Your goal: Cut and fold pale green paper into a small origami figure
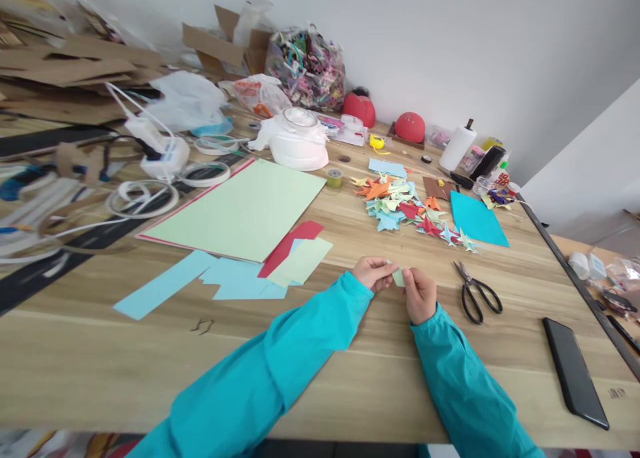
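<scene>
Between my two hands is a small folded piece of pale green paper. My left hand pinches its left side, and the fingers of my right hand close on its right edge. Just right of my right hand lie black-handled scissors, blades pointing away from me. Beyond my hands is a pile of folded paper figures in orange, green, blue and red. Cut paper pieces lie to the left: light blue strips, a red piece and a pale green piece.
A large pale green sheet stack lies left, near white cables and a power strip. A turquoise sheet is at right; a black phone lies near the front right edge. Bags and cardboard line the back.
</scene>
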A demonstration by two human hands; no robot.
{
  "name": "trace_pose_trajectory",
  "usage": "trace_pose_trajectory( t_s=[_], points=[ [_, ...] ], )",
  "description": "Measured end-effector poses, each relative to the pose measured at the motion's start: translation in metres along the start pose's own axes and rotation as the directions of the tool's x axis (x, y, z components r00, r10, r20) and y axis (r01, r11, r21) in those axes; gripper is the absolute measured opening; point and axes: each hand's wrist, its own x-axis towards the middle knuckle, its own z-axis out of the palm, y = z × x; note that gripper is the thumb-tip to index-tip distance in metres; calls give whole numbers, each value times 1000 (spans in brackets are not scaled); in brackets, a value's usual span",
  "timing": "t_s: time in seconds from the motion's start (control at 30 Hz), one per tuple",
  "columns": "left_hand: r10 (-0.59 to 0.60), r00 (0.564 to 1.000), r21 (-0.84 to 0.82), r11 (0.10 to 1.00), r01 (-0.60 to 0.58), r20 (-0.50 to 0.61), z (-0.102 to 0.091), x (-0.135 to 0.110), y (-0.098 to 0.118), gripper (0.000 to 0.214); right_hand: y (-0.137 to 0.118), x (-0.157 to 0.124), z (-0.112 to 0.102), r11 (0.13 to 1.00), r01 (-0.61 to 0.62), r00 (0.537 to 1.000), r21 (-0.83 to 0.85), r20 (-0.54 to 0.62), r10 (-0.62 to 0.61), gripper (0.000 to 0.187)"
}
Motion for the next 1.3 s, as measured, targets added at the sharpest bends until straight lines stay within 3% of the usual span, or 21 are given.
trace_pose_trajectory(
  t_s=[0.2,0.43,0.63,0.83,1.07,1.3],
  points=[
    [35,999,146,988,-40,33,2,-4,6,34,0,0,1,989,-87,995,119,65,79,39],
    [51,998,259,964,-59,41,-1,-3,5,38,-1,-1,1,999,-46,997,16,57,45,39],
    [18,998,165,986,-28,59,-3,-2,3,34,-8,-3,0,988,96,995,-124,6,-96,36],
    [29,1000,-27,999,-29,-3,1,-3,2,31,-4,-5,2,944,219,971,-245,-44,-236,28],
    [-30,993,-39,999,34,110,0,-7,7,27,-7,-7,1,945,224,974,-237,31,-223,33],
    [-19,984,-42,999,27,176,2,-10,12,27,-14,-7,-1,982,148,989,-117,9,-148,21]
  ],
)
